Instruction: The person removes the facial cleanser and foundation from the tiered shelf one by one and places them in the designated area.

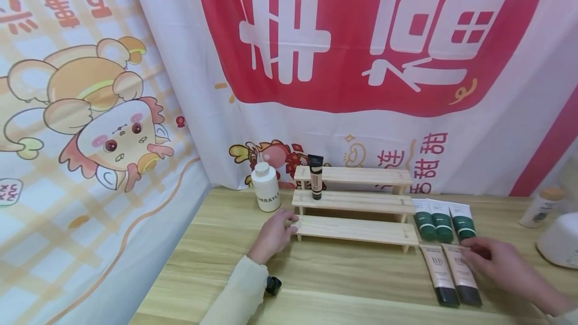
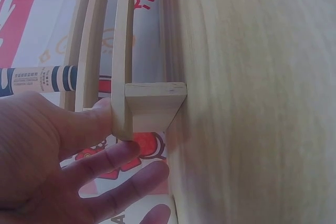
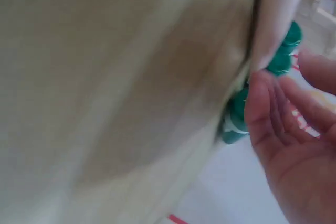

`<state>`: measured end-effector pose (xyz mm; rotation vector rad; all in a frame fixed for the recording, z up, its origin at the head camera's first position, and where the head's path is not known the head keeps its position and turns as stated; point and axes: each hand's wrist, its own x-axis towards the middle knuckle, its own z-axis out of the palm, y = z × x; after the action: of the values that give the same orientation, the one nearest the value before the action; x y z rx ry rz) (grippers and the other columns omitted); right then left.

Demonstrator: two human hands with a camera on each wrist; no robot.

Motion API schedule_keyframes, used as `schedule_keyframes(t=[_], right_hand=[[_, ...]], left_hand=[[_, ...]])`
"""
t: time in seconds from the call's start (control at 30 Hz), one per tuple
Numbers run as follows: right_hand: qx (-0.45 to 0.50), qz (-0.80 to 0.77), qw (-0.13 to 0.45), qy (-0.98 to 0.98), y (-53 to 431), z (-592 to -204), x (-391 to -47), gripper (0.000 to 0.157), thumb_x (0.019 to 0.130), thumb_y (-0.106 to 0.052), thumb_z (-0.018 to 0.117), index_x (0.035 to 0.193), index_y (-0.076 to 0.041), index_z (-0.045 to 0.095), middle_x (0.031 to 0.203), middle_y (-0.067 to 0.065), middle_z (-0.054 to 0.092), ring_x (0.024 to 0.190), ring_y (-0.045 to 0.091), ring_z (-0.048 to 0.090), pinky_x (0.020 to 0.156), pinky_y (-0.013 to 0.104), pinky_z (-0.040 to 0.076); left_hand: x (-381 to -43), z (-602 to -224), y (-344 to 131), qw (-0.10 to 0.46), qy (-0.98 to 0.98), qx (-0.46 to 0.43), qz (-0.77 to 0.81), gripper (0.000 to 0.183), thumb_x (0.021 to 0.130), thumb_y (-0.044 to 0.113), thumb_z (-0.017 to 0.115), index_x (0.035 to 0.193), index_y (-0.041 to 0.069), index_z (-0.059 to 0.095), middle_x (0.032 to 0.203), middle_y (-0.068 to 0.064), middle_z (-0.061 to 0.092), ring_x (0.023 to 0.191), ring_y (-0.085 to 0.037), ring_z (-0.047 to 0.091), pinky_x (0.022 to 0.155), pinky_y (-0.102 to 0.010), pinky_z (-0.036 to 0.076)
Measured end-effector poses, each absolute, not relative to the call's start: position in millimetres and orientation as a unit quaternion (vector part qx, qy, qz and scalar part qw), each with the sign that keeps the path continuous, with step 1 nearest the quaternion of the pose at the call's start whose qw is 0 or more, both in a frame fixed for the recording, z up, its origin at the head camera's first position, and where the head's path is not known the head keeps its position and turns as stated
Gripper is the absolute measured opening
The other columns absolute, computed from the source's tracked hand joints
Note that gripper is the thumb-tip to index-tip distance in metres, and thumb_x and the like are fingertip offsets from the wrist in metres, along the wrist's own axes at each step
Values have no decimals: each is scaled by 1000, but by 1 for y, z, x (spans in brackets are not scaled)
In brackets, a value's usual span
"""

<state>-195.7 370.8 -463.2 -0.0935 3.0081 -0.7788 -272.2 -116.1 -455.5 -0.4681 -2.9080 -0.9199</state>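
Observation:
My left hand [image 1: 274, 234] pinches the left end of the lowest step of a three-tier wooden display stand [image 1: 356, 229], thumb above and index finger below in the left wrist view. A small concealer tube [image 1: 317, 180] with a black cap stands upright on the stand's middle step. My right hand [image 1: 498, 265] is at the upper end of the right-hand BB cream tube [image 1: 461, 276], fingertips right at its edge and thumb apart from them. Another BB cream tube [image 1: 439, 275] lies alongside. Just behind are several white-and-green tubes [image 1: 440, 220].
A white bottle [image 1: 266, 187] stands left of the stand. At the right are a bottle with a tan cap [image 1: 539, 208] and a rounded white container [image 1: 560, 240]. Printed cloth [image 1: 361, 99] hangs behind the wooden table [image 1: 343, 285] and along its left.

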Motion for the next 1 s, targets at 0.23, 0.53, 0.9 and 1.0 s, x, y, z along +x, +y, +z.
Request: schedule_keyframes(t=[0.23,0.53,0.9,1.0], right_hand=[[-90,-230,-114,962,338,-428,-193,29,84,-26,72,103,-4,68,84,-1,63,69,11,53,56,26,47],[-224,-240,-244,913,282,-400,-209,22,79,-15,78,98,-15,67,88,-9,62,71,1,57,60,27,53],[-268,-312,-266,872,215,-381,-248,28,80,-15,77,105,-18,65,96,-11,60,82,9,58,68,33,53],[-285,-325,-276,858,193,-376,-258,31,78,-13,78,106,-17,64,97,-8,60,84,11,58,71,35,53]], left_hand=[[-271,-454,-116,29,-943,-149,-296,22,88,11,67,109,9,64,113,-5,57,103,-26,56,92,-44,44],[-271,-455,-116,21,-944,-140,-298,21,88,12,67,108,11,65,113,-3,57,101,-24,56,91,-42,45],[-275,-460,-117,22,-947,-136,-291,21,88,13,68,109,13,65,114,-2,57,104,-24,56,91,-42,44],[-275,-459,-117,18,-947,-131,-291,22,88,14,67,110,13,65,114,-2,57,101,-21,56,90,-41,45]])
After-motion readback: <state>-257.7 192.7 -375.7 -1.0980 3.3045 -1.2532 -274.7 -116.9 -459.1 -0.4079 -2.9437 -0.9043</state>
